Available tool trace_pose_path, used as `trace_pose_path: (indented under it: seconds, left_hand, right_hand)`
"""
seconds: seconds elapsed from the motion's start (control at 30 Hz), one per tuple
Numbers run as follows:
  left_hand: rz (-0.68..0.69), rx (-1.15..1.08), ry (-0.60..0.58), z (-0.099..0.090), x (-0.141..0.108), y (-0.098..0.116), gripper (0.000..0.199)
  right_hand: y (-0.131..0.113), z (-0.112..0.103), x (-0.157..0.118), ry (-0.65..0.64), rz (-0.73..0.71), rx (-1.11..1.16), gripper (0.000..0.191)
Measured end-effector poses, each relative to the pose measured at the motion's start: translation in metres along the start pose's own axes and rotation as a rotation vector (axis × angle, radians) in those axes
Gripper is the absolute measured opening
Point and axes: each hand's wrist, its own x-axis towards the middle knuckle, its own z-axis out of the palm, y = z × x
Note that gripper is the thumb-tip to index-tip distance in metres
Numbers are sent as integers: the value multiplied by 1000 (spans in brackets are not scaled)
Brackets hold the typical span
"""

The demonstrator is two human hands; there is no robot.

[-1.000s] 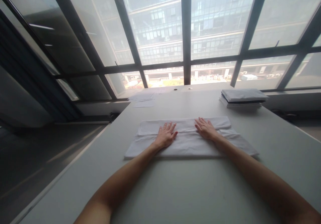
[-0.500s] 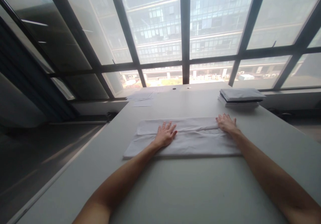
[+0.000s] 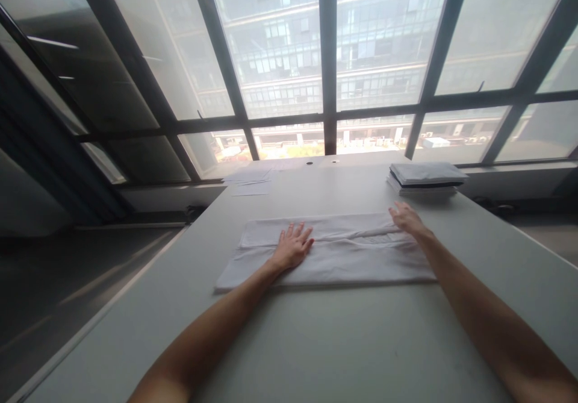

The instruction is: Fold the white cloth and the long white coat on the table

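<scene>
A white folded cloth (image 3: 343,264) lies in a long flat strip across the table in front of me. A wrinkled seam runs along its length, where folded edges meet, and it gapes slightly towards the right. My left hand (image 3: 292,247) rests flat on the cloth left of its middle, fingers spread. At the far right end of the cloth is my right hand (image 3: 407,217). Its fingers are stretched out and apart near the far edge; its underside is hidden, so whether it touches the cloth is unclear.
A stack of folded white cloths (image 3: 424,175) with a dark layer stands at the table's far right. Sheets of paper (image 3: 250,181) lie at the far left. The white table (image 3: 316,343) reaches to large windows (image 3: 280,41). A dark curtain (image 3: 49,132) hangs at left.
My right hand has shifted its fingers and looks slightly raised at the cloth's right end. The seam there gapes a little more. My left hand stays on the cloth; the view has shifted slightly.
</scene>
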Motion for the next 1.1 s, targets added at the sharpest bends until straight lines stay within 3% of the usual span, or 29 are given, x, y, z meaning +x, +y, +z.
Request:
trace_pose_path:
  seconds: [0.13,0.23,0.33,0.43,0.57,0.63,0.7,0.87,0.97,1.1]
  left_hand:
    - [-2,4,14,0,0,1,60]
    - [-5,4,8,0,2,1,60]
    - [-4,14,-7,-1,3,0,62]
    - [63,17,-1,-2,3,-1,63]
    - [196,-3,-8,-1,5,-2,65]
    - [133,-17,-48,-3,9,-7,66]
    - [-22,-32,-86,-7,14,-22,66]
    - [-429,27,-75,-21,22,-84,69]
    - [-505,64,-50,-22,23,-112,68]
    - [-547,67,-24,-19,24,-127,66]
  right_hand:
    - [12,-27,9,13,-48,21,53]
    - [14,-31,7,63,-72,17,58]
    - [0,-18,-2,98,-114,-1,59]
    - [-21,4,-16,113,-253,-95,59]
    - [-37,23,-33,-36,-434,-265,59]
    - [-37,26,-36,-110,-425,-315,61]
    - [-35,27,-36,-146,-394,-335,61]
    - [-34,26,-34,-161,-393,-338,61]
    - [-35,26,-35,-159,-393,-334,61]
    - [-35,25,-36,-160,-386,-338,60]
